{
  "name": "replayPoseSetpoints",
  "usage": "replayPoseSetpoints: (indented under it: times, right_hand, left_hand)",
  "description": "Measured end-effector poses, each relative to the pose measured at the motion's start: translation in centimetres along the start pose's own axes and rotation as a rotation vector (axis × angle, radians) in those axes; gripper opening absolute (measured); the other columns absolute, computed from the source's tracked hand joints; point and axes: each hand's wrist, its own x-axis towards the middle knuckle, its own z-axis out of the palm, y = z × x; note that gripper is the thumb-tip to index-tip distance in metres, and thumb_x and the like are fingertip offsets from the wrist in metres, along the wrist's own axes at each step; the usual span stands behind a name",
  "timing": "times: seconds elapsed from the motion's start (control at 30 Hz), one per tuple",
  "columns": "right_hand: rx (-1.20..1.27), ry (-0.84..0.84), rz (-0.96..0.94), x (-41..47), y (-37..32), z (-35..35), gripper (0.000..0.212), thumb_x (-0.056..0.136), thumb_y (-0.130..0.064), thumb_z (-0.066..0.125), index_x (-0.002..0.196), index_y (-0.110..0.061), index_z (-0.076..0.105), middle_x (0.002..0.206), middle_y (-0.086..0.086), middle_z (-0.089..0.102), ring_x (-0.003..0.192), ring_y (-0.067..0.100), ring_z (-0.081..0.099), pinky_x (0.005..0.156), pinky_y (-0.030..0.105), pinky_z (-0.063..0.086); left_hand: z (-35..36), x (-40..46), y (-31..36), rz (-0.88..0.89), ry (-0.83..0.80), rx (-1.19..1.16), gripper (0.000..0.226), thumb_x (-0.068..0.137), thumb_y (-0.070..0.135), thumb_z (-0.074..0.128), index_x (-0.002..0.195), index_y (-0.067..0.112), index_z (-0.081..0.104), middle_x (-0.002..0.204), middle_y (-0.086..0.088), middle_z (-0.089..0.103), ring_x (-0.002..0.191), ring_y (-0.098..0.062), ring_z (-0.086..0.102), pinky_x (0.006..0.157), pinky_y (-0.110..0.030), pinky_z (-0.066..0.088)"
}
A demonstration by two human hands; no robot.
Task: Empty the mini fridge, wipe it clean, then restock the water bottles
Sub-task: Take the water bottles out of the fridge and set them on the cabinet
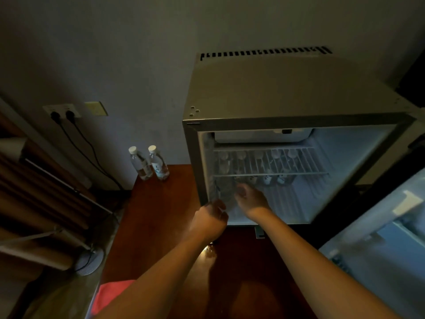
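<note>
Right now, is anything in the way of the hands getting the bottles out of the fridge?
Nothing visible blocks them. The fridge stands open, and the right hand already reaches the bottles under the wire shelf. The left hand is at the front edge.

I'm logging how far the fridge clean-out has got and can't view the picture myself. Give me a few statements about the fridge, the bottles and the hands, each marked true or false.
1. The mini fridge has its door open. True.
2. Two water bottles stand on the floor left of the fridge. True.
3. The fridge is already emptied. False: bottles in the fridge show under the wire shelf.
4. Both hands rest on top of the fridge. False: the right hand reaches inside below the shelf, and the left hand is at the lower left of the opening.
5. Two plugs sit in the wall socket. True.
</note>
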Motion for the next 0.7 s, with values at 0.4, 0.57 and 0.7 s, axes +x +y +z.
replayPoseSetpoints:
  times: [0.4,0.57,0.7]
  right_hand:
    - [0.056,0.027,0.034,8.2,-1.7,3.5,0.061,0.084,-0.060,0.051,0.134,-0.026,0.046,0.124,0.010,0.058,0.106,0.031,0.061,0.087,0.050,0.053]
    - [0.086,0.046,0.032,9.4,-1.7,4.6,0.062,0.091,-0.048,0.059,0.143,-0.022,0.040,0.136,0.013,0.053,0.121,0.033,0.055,0.098,0.051,0.047]
    - [0.090,0.036,0.070,9.5,-0.6,4.8,0.060,0.091,-0.057,0.052,0.143,-0.032,0.036,0.135,0.009,0.055,0.116,0.033,0.057,0.094,0.052,0.049]
  left_hand:
    - [1.0,3.7,-1.9,0.103,-0.120,0.157,0.027,0.099,0.027,0.049,0.126,0.028,0.054,0.119,0.001,0.065,0.097,-0.017,0.066,0.078,-0.030,0.057]
    - [1.3,4.2,-2.9,0.140,-0.129,0.187,0.029,0.100,0.027,0.049,0.129,0.028,0.053,0.122,-0.001,0.064,0.095,-0.018,0.066,0.065,-0.021,0.047]
    - [1.6,4.5,-3.4,0.149,-0.149,0.201,0.031,0.100,0.028,0.050,0.130,0.027,0.053,0.129,-0.001,0.062,0.108,-0.019,0.065,0.084,-0.029,0.057]
